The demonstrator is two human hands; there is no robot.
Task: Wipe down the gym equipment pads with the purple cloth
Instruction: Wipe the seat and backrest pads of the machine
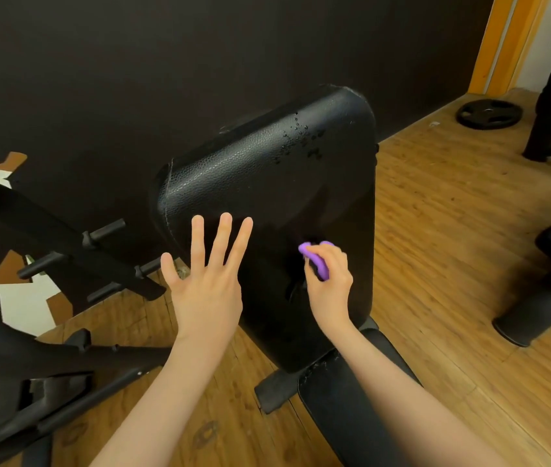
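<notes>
A: The right hand grips the bunched purple cloth against the upright black textured vinyl back pad; the left hand, fingers spread, hovers just left of it.

B: I'd unfold the cloth and sweep upward toward the droplets above. Whether it actually touches is unclear, and the seat pad below the wrists is partly hidden.

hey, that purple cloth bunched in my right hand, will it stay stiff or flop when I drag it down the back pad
Likely floppy: the purple cloth is scrunched into a small wad inside the right hand's grip, so it probably folds easily. It looks light, since curled fingers alone hold it. On the back pad, whose surface looks textured and beaded with droplets, it may drag or bunch rather than glide.
</notes>
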